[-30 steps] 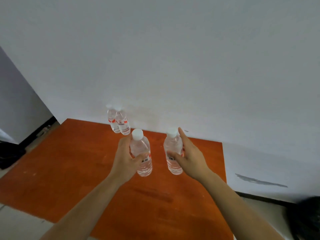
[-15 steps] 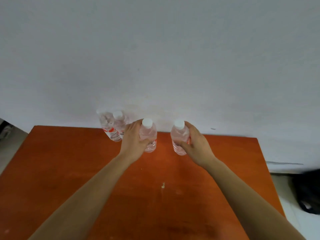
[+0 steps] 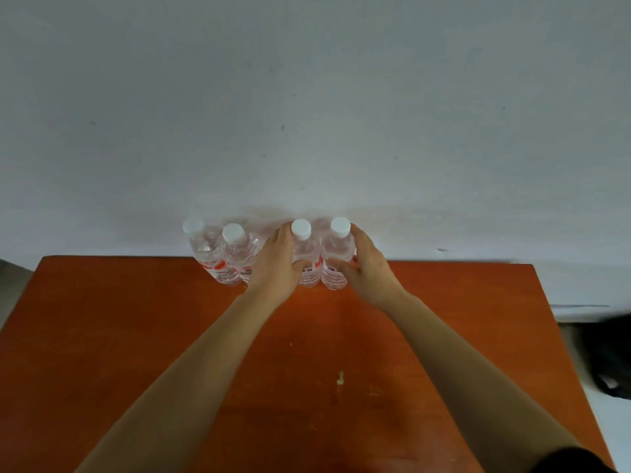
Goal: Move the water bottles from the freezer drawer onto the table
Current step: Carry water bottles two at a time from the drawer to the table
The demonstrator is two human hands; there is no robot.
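Several clear water bottles with white caps stand in a row at the far edge of the orange table [image 3: 136, 336], against the wall. My left hand [image 3: 273, 264] is wrapped around one bottle [image 3: 305, 254]. Right beside it, my right hand [image 3: 367, 268] grips another bottle [image 3: 336, 257]. Both held bottles stand upright, with their bases at the table top. Two more bottles, one [image 3: 205, 250] and the other [image 3: 239, 257], stand free to the left of my left hand. The freezer drawer is out of view.
A white wall [image 3: 307, 114] rises directly behind the table. A dark object [image 3: 611, 356] lies on the floor past the table's right edge. A small pale speck [image 3: 340, 378] marks the table's middle.
Both hands carried their bottles forward to the table's far edge and brought them together beside the two standing bottles. The view has shifted closer over the table.
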